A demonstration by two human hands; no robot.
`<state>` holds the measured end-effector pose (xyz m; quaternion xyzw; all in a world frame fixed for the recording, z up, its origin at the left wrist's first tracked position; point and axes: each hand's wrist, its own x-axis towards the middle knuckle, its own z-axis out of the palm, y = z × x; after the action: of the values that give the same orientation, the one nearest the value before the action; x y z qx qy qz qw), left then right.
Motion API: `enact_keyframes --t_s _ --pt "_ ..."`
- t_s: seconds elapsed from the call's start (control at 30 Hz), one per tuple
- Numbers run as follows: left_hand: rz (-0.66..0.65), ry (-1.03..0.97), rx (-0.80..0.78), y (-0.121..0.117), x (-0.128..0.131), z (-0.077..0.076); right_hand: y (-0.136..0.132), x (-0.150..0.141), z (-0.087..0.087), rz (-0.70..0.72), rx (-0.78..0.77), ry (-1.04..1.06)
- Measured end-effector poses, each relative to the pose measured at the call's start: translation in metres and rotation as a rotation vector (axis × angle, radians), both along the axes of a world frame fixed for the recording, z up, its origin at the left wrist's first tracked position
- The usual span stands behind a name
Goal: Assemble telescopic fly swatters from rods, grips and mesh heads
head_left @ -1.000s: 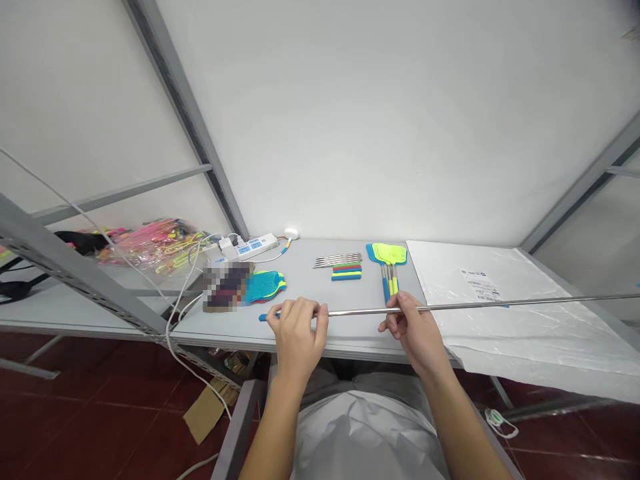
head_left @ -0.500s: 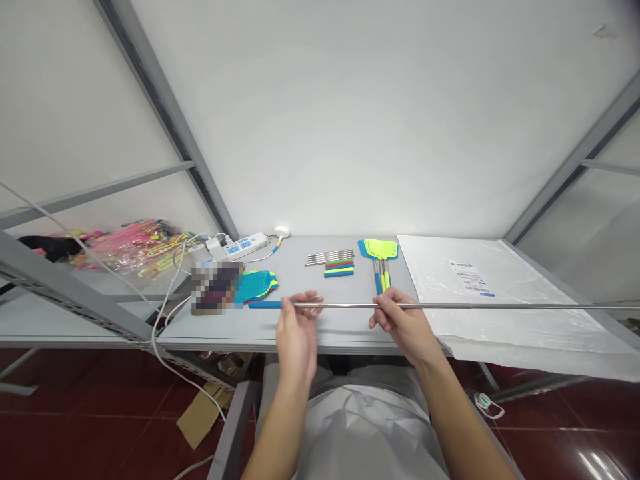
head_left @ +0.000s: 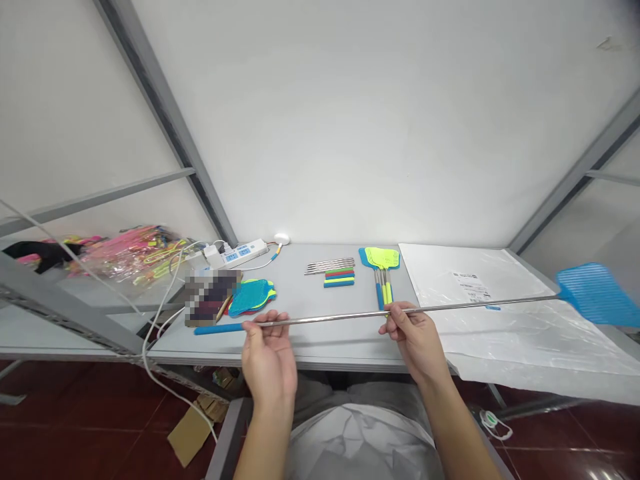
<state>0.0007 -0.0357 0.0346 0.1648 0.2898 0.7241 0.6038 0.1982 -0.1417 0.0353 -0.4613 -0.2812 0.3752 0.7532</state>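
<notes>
A long fly swatter (head_left: 335, 318) with a steel shaft, a blue grip on the left and a blue slotted head on the right spans the view, slightly tilted. My left hand (head_left: 271, 363) pinches it where the grip meets the shaft, palm partly up. Farther along the shaft, my right hand (head_left: 416, 339) is closed on the metal rod. Behind that hand lie several shorter fly swatters (head_left: 383, 258) with yellow and blue heads. Steel rods (head_left: 330, 265) and coloured grips (head_left: 339, 283) are lined up to their left. Loose swatter heads (head_left: 251, 297) are stacked near my left hand.
A white plastic bag (head_left: 450, 280) with a label covers the right of the grey table (head_left: 315, 347). At the back left are a power strip (head_left: 245, 253) and a white cable (head_left: 150, 333). Bagged colourful goods (head_left: 135, 253) lie left of a metal post. A blurred-out patch hides something beside the heads.
The swatter has shifted left and lower, its shaft now tilting up to the right, and its blue head has come into view. My left hand has moved left with it.
</notes>
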Motion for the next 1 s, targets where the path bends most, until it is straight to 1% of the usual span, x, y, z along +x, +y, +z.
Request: enact_keyframes --t_s 0.13,0.27,0.37,0.47,0.53,0.6,0.67,0.77,0.83,0.93,1.0 --pt "0.097 0.008 0.053 0.008 -0.016 0.010 0.000 -0.008 0.000 -0.006 0.000 0.022" --pt "0.087 -0.028 0.003 0.012 -0.025 0.015 0.002 -0.013 -0.003 -0.002 -0.003 0.032" --pt "-0.004 -0.029 -0.025 0.015 -0.029 0.016 0.001 -0.001 -0.006 -0.037 0.005 0.032" --pt "-0.161 -0.030 -0.068 0.019 -0.035 0.018 -0.003 0.024 -0.007 -0.133 0.033 0.027" --pt "-0.204 -0.065 -0.086 0.021 -0.040 0.020 -0.007 0.039 -0.006 -0.174 0.043 0.018" --pt "-0.183 -0.104 -0.084 0.023 -0.045 0.021 -0.010 0.047 -0.005 -0.171 0.041 0.009" --pt "-0.133 -0.131 -0.081 0.025 -0.049 0.018 -0.013 0.049 -0.005 -0.145 0.031 -0.005" --pt "0.012 -0.107 -0.084 0.030 -0.055 0.012 -0.013 0.046 -0.006 -0.118 0.022 -0.034" --pt "0.085 0.005 -0.048 0.033 -0.058 0.008 -0.012 0.044 -0.008 -0.115 0.024 -0.047" --pt "0.116 0.225 0.054 0.033 -0.061 0.004 -0.009 0.040 -0.009 -0.129 0.048 -0.038" --pt "0.140 0.304 0.099 0.033 -0.061 0.004 -0.008 0.039 -0.009 -0.136 0.067 -0.029"
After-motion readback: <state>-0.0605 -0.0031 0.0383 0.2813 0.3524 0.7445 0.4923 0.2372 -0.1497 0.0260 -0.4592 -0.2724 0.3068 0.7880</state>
